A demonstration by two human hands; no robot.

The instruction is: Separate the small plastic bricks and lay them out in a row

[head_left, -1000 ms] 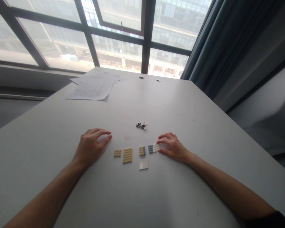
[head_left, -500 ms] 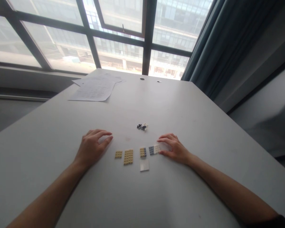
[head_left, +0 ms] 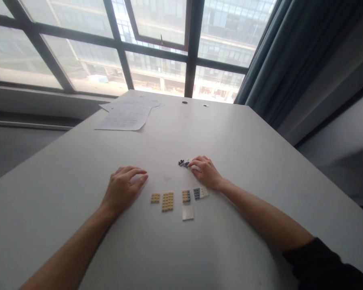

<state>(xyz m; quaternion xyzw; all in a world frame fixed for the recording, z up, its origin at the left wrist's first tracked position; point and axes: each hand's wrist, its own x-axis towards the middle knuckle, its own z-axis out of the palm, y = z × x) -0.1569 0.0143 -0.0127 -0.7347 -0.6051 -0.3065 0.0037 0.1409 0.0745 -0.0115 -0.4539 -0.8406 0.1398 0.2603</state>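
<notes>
My left hand rests on the table left of the building plates, its thumb and forefinger apart and holding nothing. My right hand is at a small pile of black, grey and white toy bricks, fingertips touching its right side. A small gap shows between thumb and forefinger, and the fingers partly cover the pile. Closer to me lie a small tan plate, a larger tan plate, a tan-and-blue-grey piece, a blue-grey-and-white piece and a smooth white square piece.
The white table stretches towards a large window. Printed papers lie at its far left. Two small round holes, one of them a dark hole, are near the far edge. A dark curtain hangs at the right.
My right hand has left the blue-grey-and-white piece and moved forward and left to the brick pile. My left hand keeps its pose; the whole view has shifted slightly.
</notes>
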